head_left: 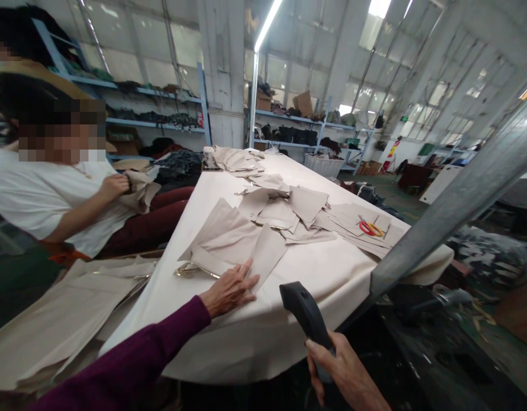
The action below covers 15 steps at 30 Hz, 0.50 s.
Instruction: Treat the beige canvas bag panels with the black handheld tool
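Resting with fingers spread, my left hand (232, 290) presses on the near edge of a beige fabric piece (222, 237) on the table. A metal zipper or clasp strip (205, 269) runs along that piece's front edge, left of the hand. My right hand (338, 365) is wrapped round the handle of a dark handheld tool (306, 311), held up off the table's front edge. The tool's wide head points up and left, apart from the fabric. More beige pieces (308, 205) lie in a loose pile farther back.
A white-covered table (323, 265) spans the middle. Red and yellow scissors (370, 228) lie at its right. A slanting metal post (451, 200) stands at the right edge. Beige panels (75, 308) are stacked at the left, near a seated person (61, 194) holding fabric.
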Motion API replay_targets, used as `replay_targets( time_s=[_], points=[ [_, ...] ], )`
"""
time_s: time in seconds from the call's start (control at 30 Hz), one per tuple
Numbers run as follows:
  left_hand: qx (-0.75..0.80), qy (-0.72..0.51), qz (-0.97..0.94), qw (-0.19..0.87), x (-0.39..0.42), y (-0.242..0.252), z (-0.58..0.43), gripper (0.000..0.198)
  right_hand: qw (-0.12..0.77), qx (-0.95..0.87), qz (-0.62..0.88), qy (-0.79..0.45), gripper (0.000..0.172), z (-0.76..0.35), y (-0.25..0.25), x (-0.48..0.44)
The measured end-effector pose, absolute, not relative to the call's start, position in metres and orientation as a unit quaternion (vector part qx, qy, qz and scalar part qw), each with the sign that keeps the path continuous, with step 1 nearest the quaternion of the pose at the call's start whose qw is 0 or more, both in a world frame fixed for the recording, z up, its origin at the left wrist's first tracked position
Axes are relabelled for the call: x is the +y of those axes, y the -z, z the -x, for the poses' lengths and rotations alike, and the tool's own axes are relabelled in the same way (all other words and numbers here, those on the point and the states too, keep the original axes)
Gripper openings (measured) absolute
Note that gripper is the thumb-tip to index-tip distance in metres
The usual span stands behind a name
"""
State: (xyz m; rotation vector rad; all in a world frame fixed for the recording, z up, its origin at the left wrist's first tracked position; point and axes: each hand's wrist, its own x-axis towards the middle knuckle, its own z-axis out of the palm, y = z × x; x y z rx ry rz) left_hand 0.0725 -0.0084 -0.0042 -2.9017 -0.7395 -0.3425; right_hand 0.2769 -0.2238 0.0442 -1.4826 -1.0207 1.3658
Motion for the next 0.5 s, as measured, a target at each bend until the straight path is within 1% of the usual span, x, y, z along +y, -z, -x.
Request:
replay_targets(
  time_s=[0.07, 0.13, 0.2, 0.27, 0.37, 0.5],
  points=[
    [-0.256, 0.095, 0.955, 0.117, -0.007, 0.011, -0.078, 0.034, 0.429, -0.41, 0.592, -0.546, 0.035, -0.277, -0.043, -0.227],
    [-0.254, 0.09, 0.95, 0.156, -0.005, 0.015, -0.082, 0.033, 0.431, -0.417, 0.588, -0.543, 0.037, -0.279, -0.043, -0.231],
    [-0.234, 0.111, 0.951, 0.17, -0.004, 0.012, -0.084, 0.031, 0.428, -0.424, 0.595, -0.533, 0.039, -0.282, -0.044, -0.236],
    [-0.218, 0.164, 0.949, 0.159, -0.003, 0.001, -0.083, 0.027, 0.416, -0.428, 0.618, -0.511, 0.041, -0.285, -0.048, -0.241],
    [-0.239, 0.27, 0.93, 0.075, -0.001, -0.026, -0.08, 0.024, 0.394, -0.437, 0.649, -0.483, 0.041, -0.288, -0.057, -0.245],
    [-0.294, 0.373, 0.872, -0.115, 0.004, -0.066, -0.076, 0.026, 0.386, -0.459, 0.649, -0.468, 0.041, -0.286, -0.07, -0.24]
  ],
)
